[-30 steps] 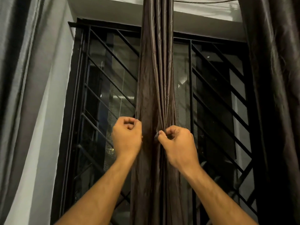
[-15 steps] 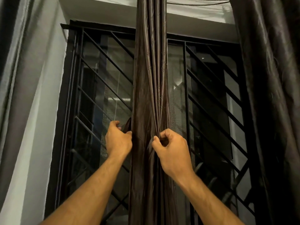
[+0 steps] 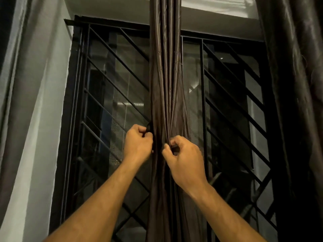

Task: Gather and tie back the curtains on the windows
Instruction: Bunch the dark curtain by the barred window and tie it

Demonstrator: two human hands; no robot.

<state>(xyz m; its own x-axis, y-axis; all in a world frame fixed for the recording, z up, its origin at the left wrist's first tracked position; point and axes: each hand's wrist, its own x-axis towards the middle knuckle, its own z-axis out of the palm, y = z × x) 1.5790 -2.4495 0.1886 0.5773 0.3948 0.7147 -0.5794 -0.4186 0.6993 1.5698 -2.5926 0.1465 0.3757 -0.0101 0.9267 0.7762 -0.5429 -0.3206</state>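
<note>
A dark brown curtain hangs gathered into a narrow bunch down the middle of the window. My left hand is at the bunch's left edge and pinches a dark strip of fabric, perhaps a tie, between thumb and fingers. My right hand is just right of the bunch's centre, its fingers curled into the folds and pinching them. The two hands are close together at the same height.
Behind the curtain is a window with a black metal grille of slanted bars. A grey curtain hangs at the left and another dark curtain at the right. A white wall ledge runs above.
My left hand has shifted from in front of the bunch to its left edge and taken hold of the dark strip. My right hand keeps its pinch on the folds.
</note>
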